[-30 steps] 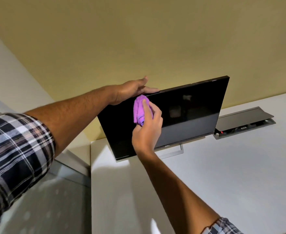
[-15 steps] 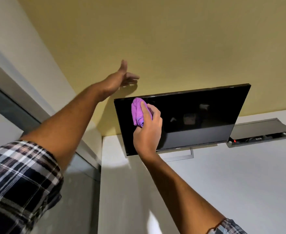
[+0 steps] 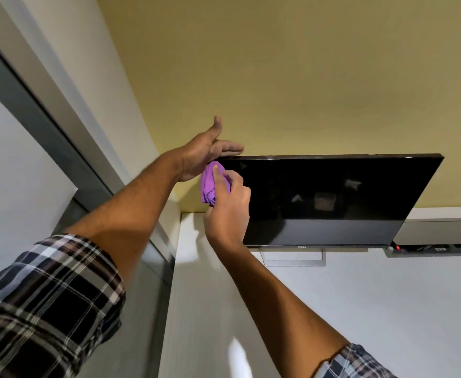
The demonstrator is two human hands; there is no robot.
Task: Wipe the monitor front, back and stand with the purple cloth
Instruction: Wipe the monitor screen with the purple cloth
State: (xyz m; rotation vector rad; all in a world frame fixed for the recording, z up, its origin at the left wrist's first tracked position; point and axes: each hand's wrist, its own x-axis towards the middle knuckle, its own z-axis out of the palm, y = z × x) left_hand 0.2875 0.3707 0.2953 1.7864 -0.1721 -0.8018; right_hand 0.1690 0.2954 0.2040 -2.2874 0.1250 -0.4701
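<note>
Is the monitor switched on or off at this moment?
It looks off: the monitor screen is black and shows only faint reflections of the room. Whether it merely sleeps, the picture cannot tell.

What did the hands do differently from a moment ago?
The left hand had lifted off the monitor and hung open in the air; now it has come back to the top left corner, fingers straight along the edge. The right hand slid the purple cloth up and left to that same corner. The right hand's grip on the cloth stayed the same, and the screen stayed dark on its stand.
</note>
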